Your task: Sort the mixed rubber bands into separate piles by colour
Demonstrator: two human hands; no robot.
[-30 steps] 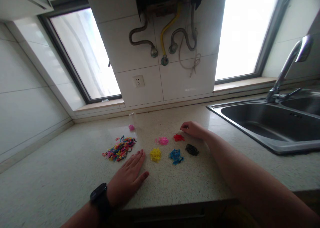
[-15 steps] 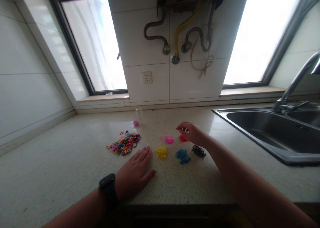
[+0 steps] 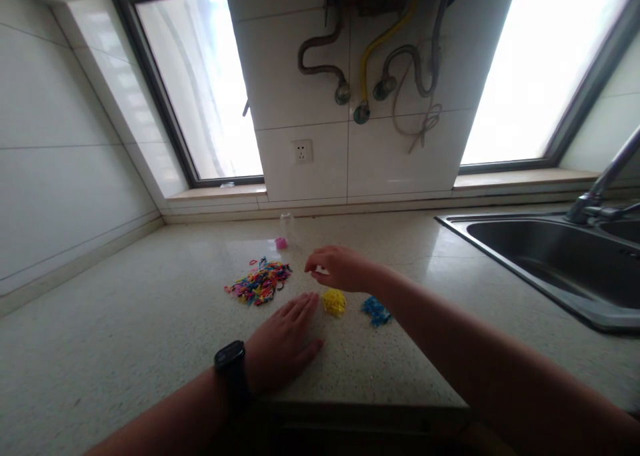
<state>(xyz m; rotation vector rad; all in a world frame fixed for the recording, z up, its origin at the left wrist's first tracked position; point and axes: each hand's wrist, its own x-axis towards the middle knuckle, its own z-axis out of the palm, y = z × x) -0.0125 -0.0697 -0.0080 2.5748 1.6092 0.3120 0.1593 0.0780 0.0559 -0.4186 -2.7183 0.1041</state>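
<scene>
Nearest: left hand (image 3: pixel 283 343) flat on the bench (image 3: pixel 125 336), fingers (image 3: pixel 300 307) spread, holding nothing, black watch (image 3: pixel 231 369) on wrist. Just right of it the yellow band pile (image 3: pixel 334 302); blue pile (image 3: pixel 376 310) right of the yellow pile, partly under the forearm. Right hand (image 3: pixel 340 268) hovers just behind the yellow pile, fingers pinched together at the tip; can't tell if a band is in them. Mixed-colour band heap (image 3: pixel 260 283) left of the yellow pile, near the right fingertips. Small pink item (image 3: pixel 281 243) farther back. Sink (image 3: pixel 540 256) well to the right.
</scene>
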